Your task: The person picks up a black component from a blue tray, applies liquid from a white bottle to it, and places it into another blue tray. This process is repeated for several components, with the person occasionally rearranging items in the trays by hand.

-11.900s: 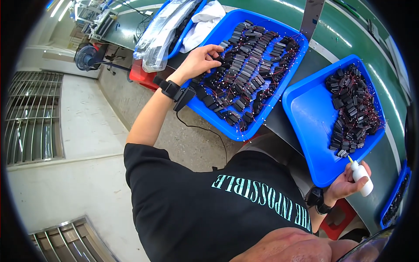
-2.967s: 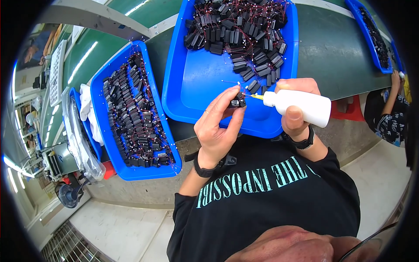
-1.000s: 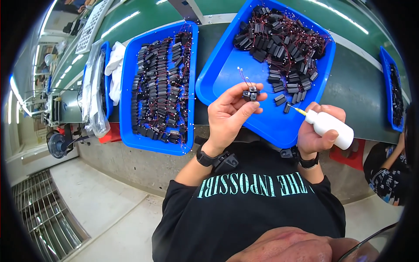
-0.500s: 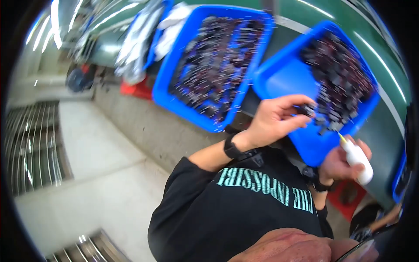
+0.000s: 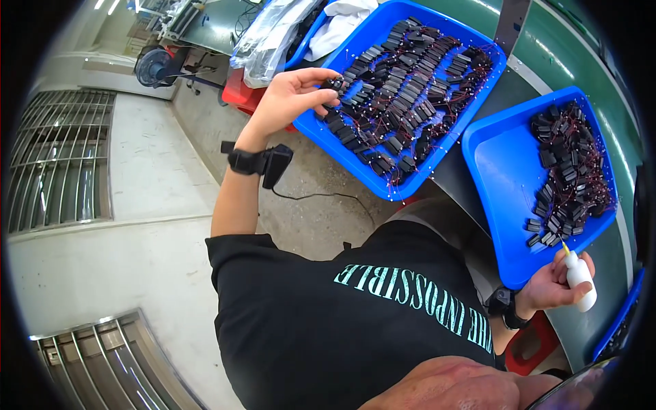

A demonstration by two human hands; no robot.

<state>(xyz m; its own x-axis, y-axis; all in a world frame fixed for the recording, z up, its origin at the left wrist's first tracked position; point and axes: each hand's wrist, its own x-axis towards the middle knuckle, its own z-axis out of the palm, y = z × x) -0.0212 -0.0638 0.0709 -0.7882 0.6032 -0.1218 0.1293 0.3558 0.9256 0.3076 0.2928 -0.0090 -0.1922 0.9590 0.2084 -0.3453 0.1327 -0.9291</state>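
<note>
My left hand (image 5: pixel 290 102) is closed in a pinch on a small black part (image 5: pixel 333 85), above the left edge of a blue tray (image 5: pixel 321 147). That tray is filled with rows of small black rectangular components (image 5: pixel 403 82) with thin red wires. My right hand (image 5: pixel 550 285) is wrapped round a white squeeze bottle (image 5: pixel 581 280) with a yellow nozzle. The nozzle tip is at the near rim of a second blue tray (image 5: pixel 495 164), close to a heap of similar black wired parts (image 5: pixel 570 171) along its right side.
Clear plastic bags (image 5: pixel 273 41) and white cloth (image 5: pixel 342 24) lie beyond the left tray. Red stools (image 5: pixel 242 92) stand below, and a fan (image 5: pixel 154 66) is farther off. The green work surface (image 5: pixel 553 55) runs behind the trays. Another blue tray (image 5: pixel 618 318) shows at the right edge.
My left hand has moved left with its small black part, from over the right tray to the left tray's edge. The right hand still holds the bottle near the right tray.
</note>
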